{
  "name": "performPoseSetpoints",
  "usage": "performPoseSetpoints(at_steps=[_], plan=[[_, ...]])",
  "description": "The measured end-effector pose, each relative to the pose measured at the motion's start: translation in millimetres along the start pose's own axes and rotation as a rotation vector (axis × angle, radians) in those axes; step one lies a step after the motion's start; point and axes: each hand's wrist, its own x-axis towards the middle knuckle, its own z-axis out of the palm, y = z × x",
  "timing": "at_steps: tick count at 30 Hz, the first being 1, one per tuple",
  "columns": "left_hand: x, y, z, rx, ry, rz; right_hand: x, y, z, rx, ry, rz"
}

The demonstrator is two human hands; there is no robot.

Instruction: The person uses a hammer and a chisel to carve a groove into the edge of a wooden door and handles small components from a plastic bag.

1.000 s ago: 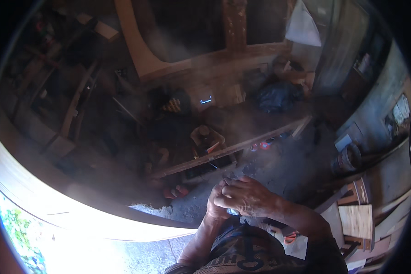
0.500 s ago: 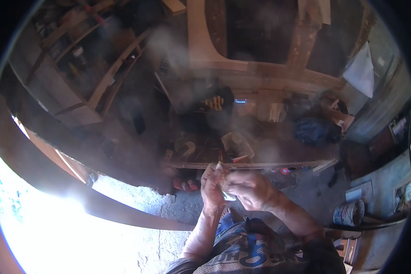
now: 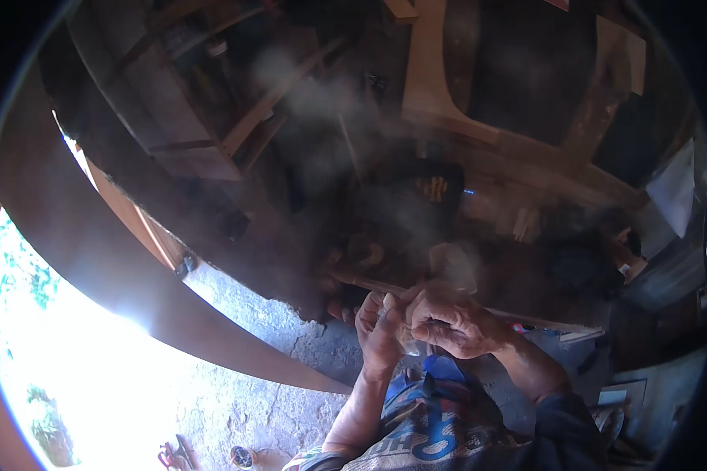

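My left hand (image 3: 375,337) is closed around a small pale object (image 3: 386,303), its thumb pressed against it. My right hand (image 3: 452,322) is right beside it, fingers curled and pinched toward the left one. A crumpled translucent piece, like thin plastic (image 3: 408,342), shows below and between the hands; exactly which fingers grip it is hidden. Both hands are held up in front of my torso, over the near edge of a cluttered dark bench.
A wooden bench edge (image 3: 369,284) runs behind my hands. Wooden shelving (image 3: 267,102) and cut panels (image 3: 424,86) stand beyond in haze. A large curved board (image 3: 110,243) borders the bright opening at left. Cracked concrete floor (image 3: 251,416) holds small tools (image 3: 177,454).
The view has swung, so the bench and shelving sit further right in the picture. My hands remain together, with the right fingers shifted and the small pale object now showing at my left thumb.
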Motion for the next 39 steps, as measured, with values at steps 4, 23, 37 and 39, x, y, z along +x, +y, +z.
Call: performPoseSetpoints(at_steps=[4, 23, 37, 39], plan=[[6, -7, -10, 0.065, 0.122, 0.09, 0, 22, 1, 0.345, 0.026, 0.173], [82, -37, 4, 1.804, 0.118, 0.347, 57, 99, -71, 0.037, -0.253, 0.049], [129, -30, 10, 1.354, 0.325, 0.365, 96, 153, -29, -0.089, 0.272, -0.212], [132, -18, 13, 1.326, 0.268, 0.406, 105, 153, -33, 0.106, 0.331, -0.058]])
